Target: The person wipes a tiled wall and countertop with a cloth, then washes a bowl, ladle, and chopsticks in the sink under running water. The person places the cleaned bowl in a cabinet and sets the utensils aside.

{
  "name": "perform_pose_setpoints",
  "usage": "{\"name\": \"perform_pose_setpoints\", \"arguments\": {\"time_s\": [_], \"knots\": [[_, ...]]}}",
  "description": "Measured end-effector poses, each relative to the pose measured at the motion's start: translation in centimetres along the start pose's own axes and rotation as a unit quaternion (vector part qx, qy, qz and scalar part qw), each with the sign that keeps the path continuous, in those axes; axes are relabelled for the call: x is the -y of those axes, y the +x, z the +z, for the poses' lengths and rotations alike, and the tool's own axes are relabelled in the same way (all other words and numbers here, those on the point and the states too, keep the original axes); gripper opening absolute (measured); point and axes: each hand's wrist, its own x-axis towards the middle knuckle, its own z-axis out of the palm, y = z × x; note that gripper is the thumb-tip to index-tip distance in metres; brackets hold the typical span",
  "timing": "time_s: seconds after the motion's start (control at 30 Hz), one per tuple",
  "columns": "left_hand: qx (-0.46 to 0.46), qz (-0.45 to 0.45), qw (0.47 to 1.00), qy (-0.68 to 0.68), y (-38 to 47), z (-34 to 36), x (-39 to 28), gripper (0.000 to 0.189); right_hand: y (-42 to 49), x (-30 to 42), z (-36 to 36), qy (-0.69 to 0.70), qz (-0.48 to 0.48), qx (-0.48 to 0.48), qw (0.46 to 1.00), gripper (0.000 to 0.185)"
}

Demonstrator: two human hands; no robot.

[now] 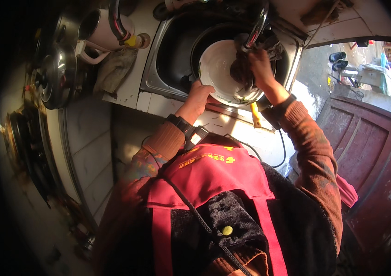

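A white bowl or deep plate (pixel 218 67) with a patterned rim is tilted over the metal sink (pixel 151 74). My left hand (pixel 199 98) grips its lower left rim. Inside it, my right hand (pixel 261 67) presses a dark, wet-looking cloth (pixel 242 69) against the right side. A chrome faucet (pixel 257 26) reaches down just above the right hand and partly covers the cloth. Behind the white bowl, a dark round basin (pixel 200 38) stands in the sink, mostly hidden. A yellow handle (pixel 256 115) sticks out below the bowl's rim on the counter edge.
Left of the sink are a white pitcher (pixel 104 27), a second chrome faucet with a yellow-wrapped fitting (pixel 131 40), a grey rag (pixel 118 70) hanging over the counter edge and a lidded metal pot (pixel 59 76). A red wooden door (pixel 364 138) stands at the right.
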Motion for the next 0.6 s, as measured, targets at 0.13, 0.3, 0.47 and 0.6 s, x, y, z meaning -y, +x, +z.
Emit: {"name": "perform_pose_setpoints", "arguments": {"time_s": [0.13,0.3,0.47,0.6], "knots": [[-0.012,0.011,0.998,0.054,0.0,0.4,0.5,0.037,0.1,-2.3,4.0,0.019,-0.091,0.103,0.99,0.034],[0.002,0.029,0.998,0.056,0.6,0.2,0.3,0.036,-2.1,-1.4,7.1,-0.142,-0.22,0.198,0.945,0.031],[-0.006,0.02,0.996,0.089,1.1,-1.2,-0.9,0.038,-4.6,0.2,3.9,-0.19,-0.1,0.421,0.881,0.028],[-0.029,0.044,0.992,0.118,0.7,-2.1,-1.4,0.043,-4.2,0.2,-0.9,-0.441,-0.195,0.452,0.751,0.027]]}}
